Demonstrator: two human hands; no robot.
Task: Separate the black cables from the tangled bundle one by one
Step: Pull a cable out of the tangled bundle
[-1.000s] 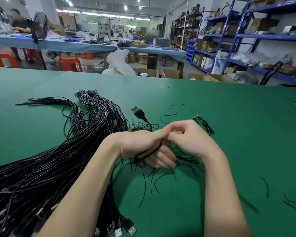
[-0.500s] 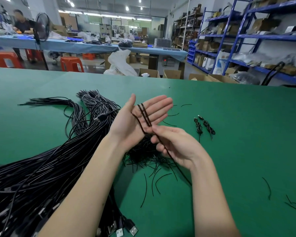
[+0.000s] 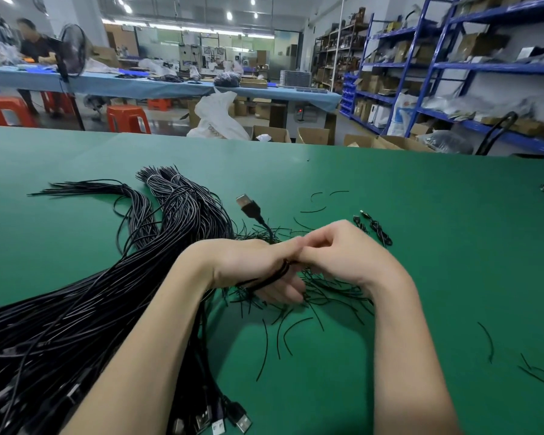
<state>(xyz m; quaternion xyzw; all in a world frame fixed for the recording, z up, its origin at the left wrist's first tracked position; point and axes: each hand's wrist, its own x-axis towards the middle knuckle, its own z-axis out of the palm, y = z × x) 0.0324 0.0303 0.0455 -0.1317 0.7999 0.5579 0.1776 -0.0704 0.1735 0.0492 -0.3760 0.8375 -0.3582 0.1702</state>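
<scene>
Left hand [image 3: 248, 268] curled in a tight grip round a black cable [image 3: 272, 274], USB plug [image 3: 248, 206] sticking up beyond the knuckles. Right hand [image 3: 346, 255] pinching narrowly at the same cable, fingertips meeting the left thumb. Tangled bundle [image 3: 107, 293] sprawled on the green desk [image 3: 421, 246], left of the hands.

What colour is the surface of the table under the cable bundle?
Green, a plain green table under the black cable bundle, seen in the head view.
</scene>
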